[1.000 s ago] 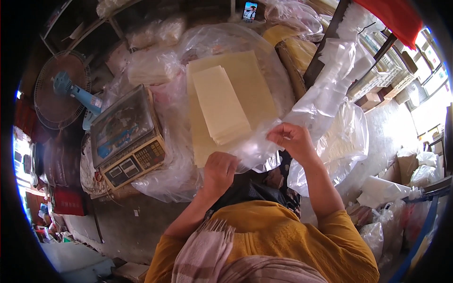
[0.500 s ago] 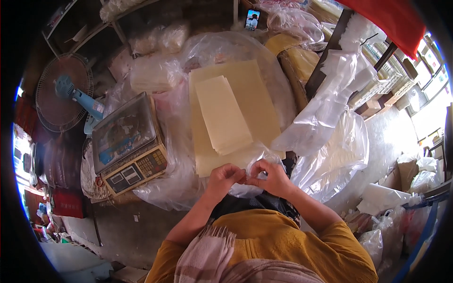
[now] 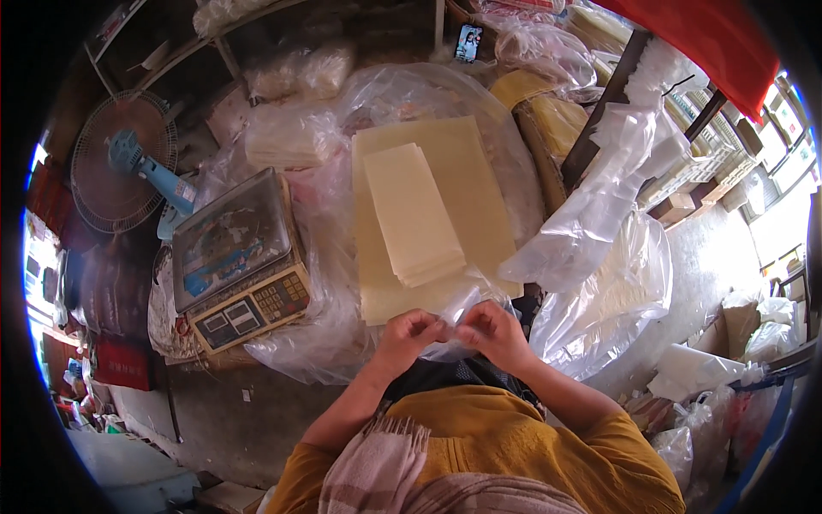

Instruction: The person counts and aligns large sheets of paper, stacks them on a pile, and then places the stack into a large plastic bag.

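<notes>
My left hand (image 3: 408,337) and my right hand (image 3: 497,336) meet at the near edge of the work surface, thumbs and forefingers pinched close together. Between them they grip a thin clear plastic bag (image 3: 463,297), and its film spreads a little past the fingertips. Just beyond it lies a neat stack of narrow cream paper sheets (image 3: 414,214), slightly tilted. Underneath that stack is a larger tan sheet (image 3: 479,184), on a heap of clear plastic wrapping (image 3: 325,321). Exactly which edge of the bag each hand pinches is too small to make out.
On the left stands a weighing scale (image 3: 231,248) with a keypad, and behind it a blue fan (image 3: 124,154). Clear plastic bags (image 3: 591,206) hang from a post at right. A phone (image 3: 468,43) is propped at the back. Wrapped bundles (image 3: 287,137) lie beyond the scale.
My fingertips have drawn closer together on the bag, and my right hand's fingers have curled inward. The whole view has shifted slightly; the paper stack stays in place.
</notes>
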Demonstrator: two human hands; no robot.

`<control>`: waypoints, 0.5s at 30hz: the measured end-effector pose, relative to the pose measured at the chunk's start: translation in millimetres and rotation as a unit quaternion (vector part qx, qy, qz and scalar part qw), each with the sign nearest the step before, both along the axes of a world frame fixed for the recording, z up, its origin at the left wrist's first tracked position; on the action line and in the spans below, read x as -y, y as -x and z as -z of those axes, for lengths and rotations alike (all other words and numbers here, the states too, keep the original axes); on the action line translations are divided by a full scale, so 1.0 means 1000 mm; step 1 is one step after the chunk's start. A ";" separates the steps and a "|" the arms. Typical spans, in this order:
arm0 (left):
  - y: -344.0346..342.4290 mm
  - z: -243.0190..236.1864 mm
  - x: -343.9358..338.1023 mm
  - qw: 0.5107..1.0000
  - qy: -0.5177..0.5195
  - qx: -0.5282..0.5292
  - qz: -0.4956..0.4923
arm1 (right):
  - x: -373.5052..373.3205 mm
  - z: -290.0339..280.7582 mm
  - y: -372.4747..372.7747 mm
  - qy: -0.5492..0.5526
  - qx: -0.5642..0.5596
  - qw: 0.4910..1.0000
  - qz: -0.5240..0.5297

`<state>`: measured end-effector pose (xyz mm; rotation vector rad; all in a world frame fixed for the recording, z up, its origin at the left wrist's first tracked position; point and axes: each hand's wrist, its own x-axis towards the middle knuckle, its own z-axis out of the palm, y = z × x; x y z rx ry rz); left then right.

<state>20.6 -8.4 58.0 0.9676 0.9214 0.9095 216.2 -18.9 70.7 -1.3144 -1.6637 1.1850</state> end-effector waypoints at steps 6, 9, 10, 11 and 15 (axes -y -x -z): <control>-0.008 0.010 0.007 0.992 -0.128 -0.013 -0.014 | -0.012 0.090 -0.020 0.131 -0.009 0.991 -0.026; 0.006 0.018 0.008 0.996 -0.084 -0.005 -0.019 | -0.013 0.054 -0.022 0.093 -0.068 0.993 0.002; 0.009 0.021 0.006 0.996 -0.085 -0.005 -0.019 | -0.015 0.055 -0.026 0.068 -0.080 0.994 0.012; 0.012 0.023 0.003 0.995 -0.042 0.089 -0.035 | -0.017 0.052 -0.039 0.163 -0.180 0.969 0.043; 0.025 0.022 0.001 0.899 0.095 0.424 -0.057 | -0.022 0.049 -0.053 0.132 -0.132 0.977 0.101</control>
